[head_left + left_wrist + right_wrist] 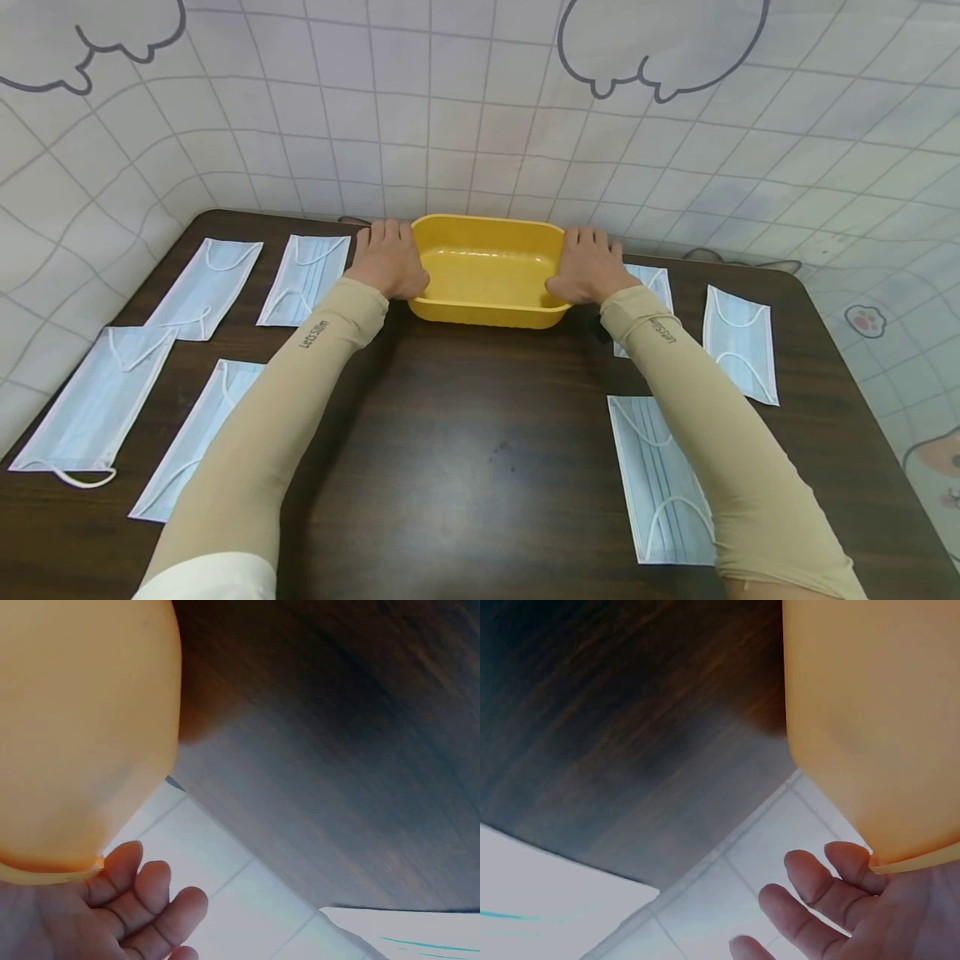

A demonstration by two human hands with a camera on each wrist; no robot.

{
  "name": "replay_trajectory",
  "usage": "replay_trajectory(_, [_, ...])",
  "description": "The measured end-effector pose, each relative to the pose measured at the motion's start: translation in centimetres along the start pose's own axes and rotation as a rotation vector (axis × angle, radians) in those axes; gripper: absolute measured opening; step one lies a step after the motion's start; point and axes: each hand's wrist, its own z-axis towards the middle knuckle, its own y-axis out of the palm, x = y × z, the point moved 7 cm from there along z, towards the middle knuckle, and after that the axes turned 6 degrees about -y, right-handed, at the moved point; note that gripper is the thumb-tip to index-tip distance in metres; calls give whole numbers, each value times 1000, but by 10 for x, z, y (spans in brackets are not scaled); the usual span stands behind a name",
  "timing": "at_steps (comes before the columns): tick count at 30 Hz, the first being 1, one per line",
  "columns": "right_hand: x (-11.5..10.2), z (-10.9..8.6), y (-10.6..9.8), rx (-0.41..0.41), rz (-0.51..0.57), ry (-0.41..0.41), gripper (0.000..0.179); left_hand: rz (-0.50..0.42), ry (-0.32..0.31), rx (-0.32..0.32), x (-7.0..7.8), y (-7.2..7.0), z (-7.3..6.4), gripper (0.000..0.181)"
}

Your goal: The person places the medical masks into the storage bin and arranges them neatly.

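Observation:
A yellow plastic bin (487, 313) sits at the back of the dark table, its inside bare. My left hand (392, 260) holds its left end, with the thumb over the rim and the fingers outside. At the opposite end my right hand (590, 265) grips the rim in the same way. The left wrist view shows the bin's smooth outer wall (82, 735) beside the fingers (154, 889). Similarly, the right wrist view has the wall (877, 727) above loosely bent fingers (806, 877).
Several pale blue face masks lie on the left, including an upper mask (307, 279) and a front mask (97, 400). Three more lie on the right, one (738, 342) near the table's edge. Behind the table (465, 467) hangs a white gridded sheet (480, 108).

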Motion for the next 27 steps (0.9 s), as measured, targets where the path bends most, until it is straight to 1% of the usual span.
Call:
replay_trajectory(5, [-2,1,2,-25,-16,-11,76,4,-2,7,-2,0,-2,62])
replay_trajectory(10, [-2,0,1,-35,-26,-4,75,18,1,6,0,1,-3,59])
replay_trajectory(20, [-3,-2,-2,-25,-26,-4,77,13,8,22,0,-2,-6,56])
replay_trajectory(27, [-4,-6,0,-17,-29,2,70,26,17,12,-1,0,-7,56])
